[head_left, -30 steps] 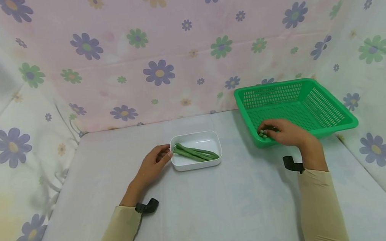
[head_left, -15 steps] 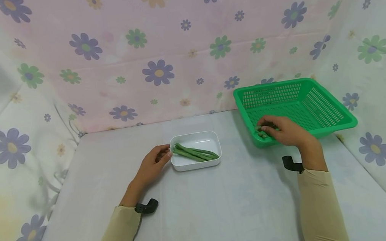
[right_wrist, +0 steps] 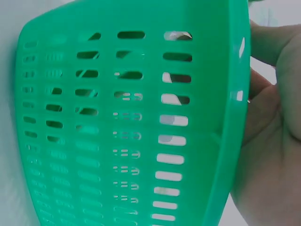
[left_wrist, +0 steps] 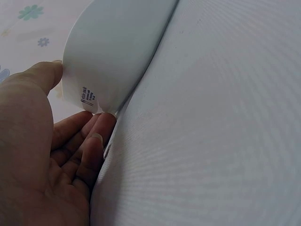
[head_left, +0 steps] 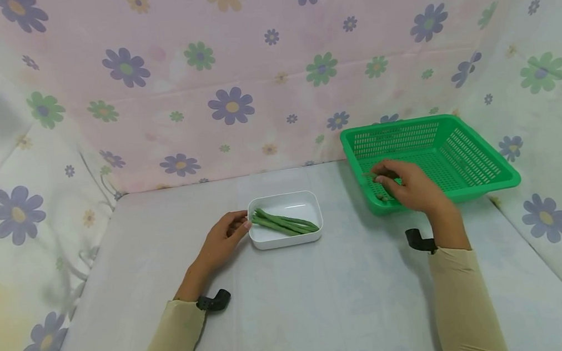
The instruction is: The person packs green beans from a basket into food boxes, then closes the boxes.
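A white rectangular dish [head_left: 287, 242] stands on the table with several green beans [head_left: 285, 223] lying in it. At its left end my left hand [head_left: 221, 242] holds it, thumb at the rim and curled fingertips low against the wall, as the left wrist view shows. My right hand [head_left: 407, 184] is over the near left part of a green plastic basket [head_left: 487, 180], pinching a slim green bean [head_left: 369, 174] whose tip pokes out past the fingers. More bean ends [head_left: 382, 197] show below it, inside the basket's near left corner. In the right wrist view, the basket wall [right_wrist: 202, 117] hides the fingertips.
The table [head_left: 292, 308] has a pale cloth over it. Flowered curtains [head_left: 263, 88] hang at the back and both sides. The basket stands close to the back and right curtains, with its raised rim between the right wrist and the beans.
My right hand has lifted slightly and shifted back within the basket, its bean coming away from the bean ends near the corner. The left hand and the dish have stayed put.
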### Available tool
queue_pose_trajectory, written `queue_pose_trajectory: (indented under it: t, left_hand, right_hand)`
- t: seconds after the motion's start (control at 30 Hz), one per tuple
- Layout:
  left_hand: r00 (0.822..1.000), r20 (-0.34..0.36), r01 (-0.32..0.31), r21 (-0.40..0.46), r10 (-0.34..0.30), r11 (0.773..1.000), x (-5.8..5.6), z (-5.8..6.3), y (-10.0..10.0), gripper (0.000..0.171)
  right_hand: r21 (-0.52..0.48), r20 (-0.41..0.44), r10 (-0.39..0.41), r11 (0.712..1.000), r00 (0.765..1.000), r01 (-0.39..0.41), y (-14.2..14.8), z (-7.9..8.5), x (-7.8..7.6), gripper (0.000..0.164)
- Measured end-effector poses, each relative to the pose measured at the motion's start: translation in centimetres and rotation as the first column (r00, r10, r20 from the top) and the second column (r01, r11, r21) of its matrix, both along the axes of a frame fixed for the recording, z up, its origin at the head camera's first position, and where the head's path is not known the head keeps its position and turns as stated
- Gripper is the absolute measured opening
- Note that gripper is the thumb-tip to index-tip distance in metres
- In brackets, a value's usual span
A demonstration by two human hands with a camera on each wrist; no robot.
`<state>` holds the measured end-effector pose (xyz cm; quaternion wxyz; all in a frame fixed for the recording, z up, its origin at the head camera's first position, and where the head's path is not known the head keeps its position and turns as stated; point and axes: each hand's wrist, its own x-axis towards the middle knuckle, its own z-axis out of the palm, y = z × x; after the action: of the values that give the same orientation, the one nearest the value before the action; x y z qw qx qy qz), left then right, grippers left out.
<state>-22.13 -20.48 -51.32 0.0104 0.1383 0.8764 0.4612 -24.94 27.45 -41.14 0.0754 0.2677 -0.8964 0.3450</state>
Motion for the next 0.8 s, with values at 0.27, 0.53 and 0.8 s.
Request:
queue_pose_trajectory:
  t: [0.27,0.53,0.8]
  left_hand:
    - [1.0,0.006,-0.005,-0.001,0.005,1.0,0.0,0.0,0.0,0.049]
    - [1.0,-0.007,-0.001,-0.008,0.001,1.0,-0.1,-0.4,-0.2,0.049]
    - [1.0,-0.005,0.0,0.003,0.0,1.0,0.0,0.0,0.0,0.049]
  right_hand:
    - [-0.081,-0.193,-0.015,0.997,0.981,0.0,-0.9,0.0,-0.1,0.021]
    - [-0.094,-0.313,-0.03,0.996,0.949,0.0,-2.2,0.6,0.1,0.026]
    - [-0.13,-0.408,-0.015,0.991,0.913,-0.041,-3.9,1.4,0.4,0.029]
